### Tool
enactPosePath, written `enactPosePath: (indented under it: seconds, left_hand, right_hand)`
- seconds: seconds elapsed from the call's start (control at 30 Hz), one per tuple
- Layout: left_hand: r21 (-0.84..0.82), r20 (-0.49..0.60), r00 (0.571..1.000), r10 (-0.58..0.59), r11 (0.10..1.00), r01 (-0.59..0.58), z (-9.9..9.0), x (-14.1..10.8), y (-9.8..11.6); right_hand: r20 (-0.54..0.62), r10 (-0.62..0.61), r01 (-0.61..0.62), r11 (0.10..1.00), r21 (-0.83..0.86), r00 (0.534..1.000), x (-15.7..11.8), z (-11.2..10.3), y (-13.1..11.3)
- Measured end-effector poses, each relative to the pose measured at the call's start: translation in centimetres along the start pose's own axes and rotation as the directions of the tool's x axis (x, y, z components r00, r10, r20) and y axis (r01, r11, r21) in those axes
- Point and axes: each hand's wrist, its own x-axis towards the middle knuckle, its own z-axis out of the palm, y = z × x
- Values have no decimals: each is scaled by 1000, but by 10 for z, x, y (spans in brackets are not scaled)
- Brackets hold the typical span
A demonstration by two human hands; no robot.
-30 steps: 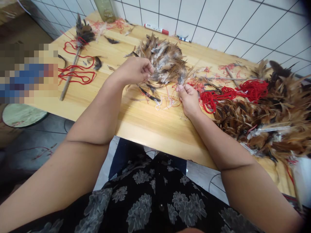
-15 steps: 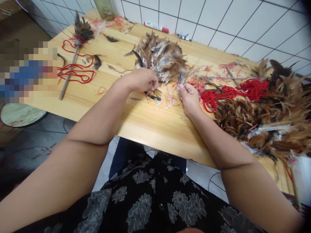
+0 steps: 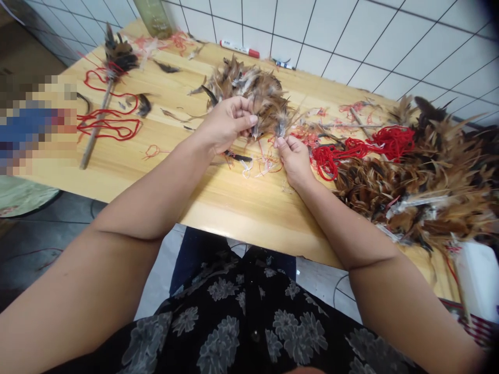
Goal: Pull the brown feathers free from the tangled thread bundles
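Note:
My left hand [image 3: 232, 122] is closed in a pinch at the near side of a loose pile of brown and grey feathers [image 3: 237, 72]. A brown feather [image 3: 263, 117] shows at its thumb and fingertips. My right hand [image 3: 295, 158] pinches a small tuft of feathers [image 3: 281, 126] by the base, thumb on top, with the wispy ends pointing up. Below and between the hands lie a dark feather [image 3: 238, 157] and scraps of red and white string [image 3: 265, 165] on the wooden table [image 3: 218, 202].
At right lie a bundle of red cord [image 3: 393, 143] and a large heap of brown feathers [image 3: 390, 187]. At left is a stick topped with dark feathers [image 3: 95, 124], with red cord around it. Markers [image 3: 239, 49] lie along the tiled wall.
My left hand has risen slightly from the table and turned so its thumb shows, with a feather at its fingertips. My right hand keeps its pinch. The whole view has shifted slightly.

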Motion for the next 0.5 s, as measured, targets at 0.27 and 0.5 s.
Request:
enactPosePath:
  seconds: [0.27, 0.5]
  left_hand:
    - [-137, -11, 998, 66, 988, -67, 22, 3, -25]
    - [2, -133, 985, 110, 994, -111, 36, 2, -32]
  right_hand:
    - [-35, 41, -42, 999, -33, 999, -2, 6, -8]
    - [17, 82, -82, 996, -18, 996, 0, 6, -6]
